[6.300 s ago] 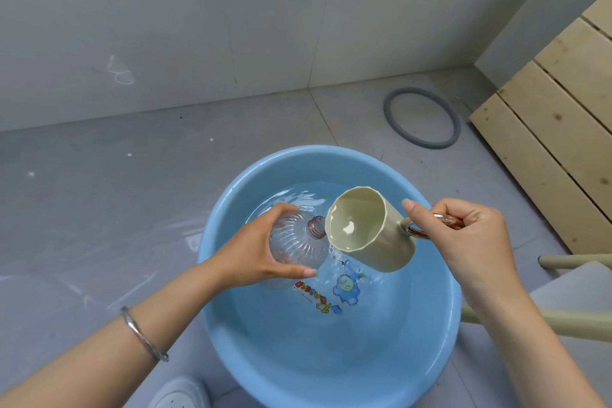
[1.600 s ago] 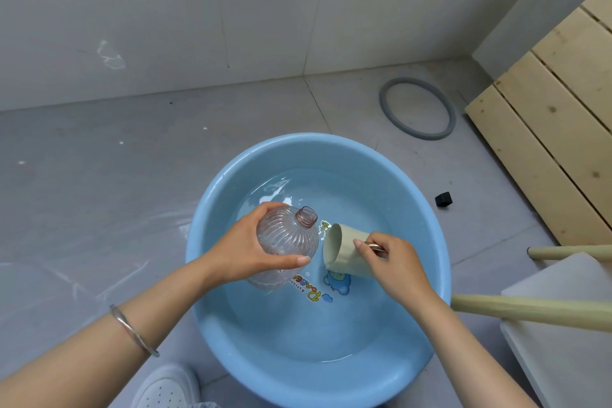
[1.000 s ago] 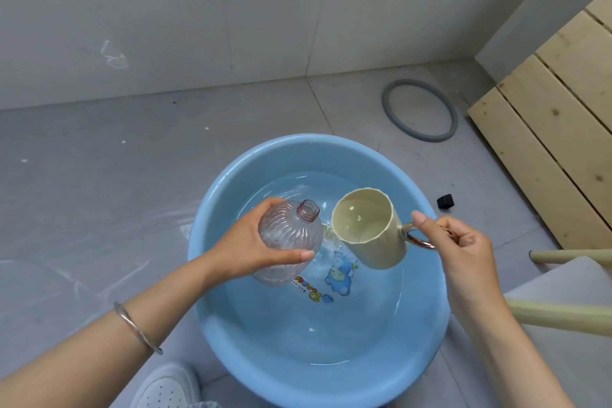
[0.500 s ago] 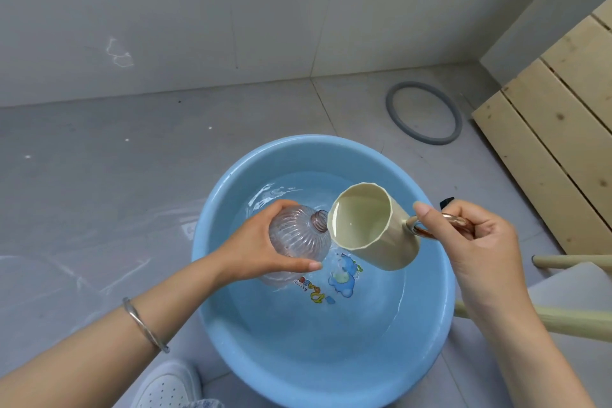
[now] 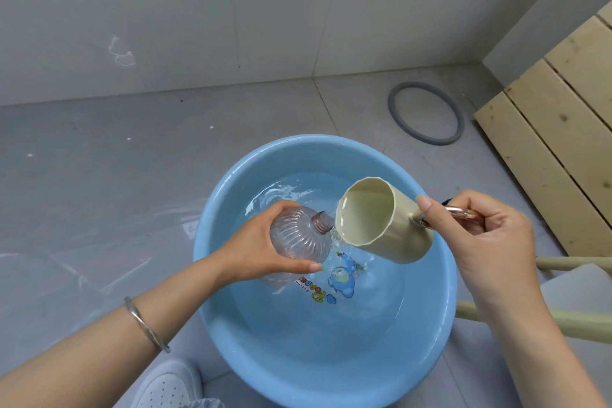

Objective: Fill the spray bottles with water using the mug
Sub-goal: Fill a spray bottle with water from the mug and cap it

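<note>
A clear ribbed spray bottle (image 5: 299,237) without its spray head is gripped round the body by my left hand (image 5: 255,247), over the water in a light blue basin (image 5: 427,341). Its threaded neck points up and right. My right hand (image 5: 486,238) holds the copper-coloured handle of a cream mug (image 5: 381,220). The mug is tipped toward the bottle, its rim right beside the neck, and water runs from the rim down by the neck into the basin.
The basin stands on a grey tiled floor. A grey rubber ring (image 5: 425,113) lies beyond it, wooden slats (image 5: 563,129) lean at the right, and a stool with pale wooden legs (image 5: 569,321) is at the lower right. My white shoe (image 5: 169,387) is by the basin's near edge.
The mug went from dipped in the basin water to lifted up, and is now tilted further with its rim against the bottle neck. The bottle has stayed in my left hand.
</note>
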`<action>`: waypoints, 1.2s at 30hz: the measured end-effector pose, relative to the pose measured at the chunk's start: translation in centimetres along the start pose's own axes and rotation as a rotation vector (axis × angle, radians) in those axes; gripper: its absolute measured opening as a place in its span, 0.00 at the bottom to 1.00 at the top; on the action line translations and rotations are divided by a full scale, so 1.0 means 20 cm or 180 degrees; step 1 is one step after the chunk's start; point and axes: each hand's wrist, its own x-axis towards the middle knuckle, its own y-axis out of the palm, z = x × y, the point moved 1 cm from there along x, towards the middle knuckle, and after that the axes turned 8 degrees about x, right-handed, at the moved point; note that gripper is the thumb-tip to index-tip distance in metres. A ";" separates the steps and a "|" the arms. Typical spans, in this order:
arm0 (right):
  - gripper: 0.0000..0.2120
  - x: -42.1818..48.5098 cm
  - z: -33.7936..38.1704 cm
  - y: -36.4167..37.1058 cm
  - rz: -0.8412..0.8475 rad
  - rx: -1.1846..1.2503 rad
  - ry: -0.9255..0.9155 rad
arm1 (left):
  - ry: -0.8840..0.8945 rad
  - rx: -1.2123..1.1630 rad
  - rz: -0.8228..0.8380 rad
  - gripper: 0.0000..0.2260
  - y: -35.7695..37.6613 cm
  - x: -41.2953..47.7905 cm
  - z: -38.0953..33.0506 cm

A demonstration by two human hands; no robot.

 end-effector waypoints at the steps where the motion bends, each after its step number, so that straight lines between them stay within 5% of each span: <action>1: 0.18 0.00 0.00 0.00 0.0007 -0.0019 -0.0021 | -0.0003 -0.0016 -0.0005 0.34 0.00 0.00 0.00; 36: 0.17 -0.01 0.08 0.02 0.0149 -0.0847 -0.1068 | -0.0060 0.0013 0.0009 0.39 0.02 -0.01 0.00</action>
